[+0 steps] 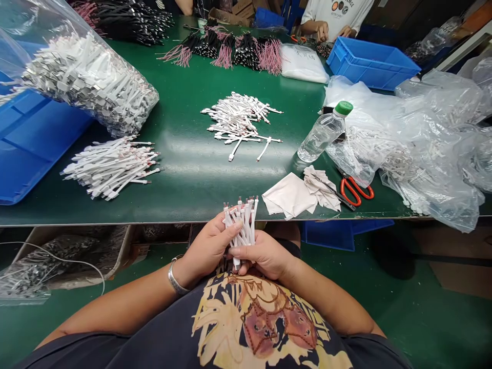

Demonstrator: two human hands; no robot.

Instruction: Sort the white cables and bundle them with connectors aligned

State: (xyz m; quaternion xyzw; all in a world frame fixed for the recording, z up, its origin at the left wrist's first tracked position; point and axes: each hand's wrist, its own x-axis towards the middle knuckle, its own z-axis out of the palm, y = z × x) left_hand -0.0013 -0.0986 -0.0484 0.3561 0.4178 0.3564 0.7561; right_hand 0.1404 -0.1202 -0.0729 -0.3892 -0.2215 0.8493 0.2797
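A bundle of short white cables (244, 225) with bare reddish wire ends pointing up is held between both hands, just off the table's front edge. My left hand (213, 241) wraps it from the left, thumb across the front. Lower down, my right hand (265, 254) closes round it from the right; a connector end pokes out below the fingers. On the table beyond lie a loose pile of white cables (238, 118) in the middle and a denser pile (113, 166) to the left.
A clear bag of white connectors (92, 77) leans over a blue bin (38, 138) at left. On the right are a water bottle (322, 134), cloths (290, 196), tweezers (338, 195), red-handled scissors (355, 190) and plastic bags (430, 143). A co-worker (334, 20) sits opposite, near a blue crate (372, 64).
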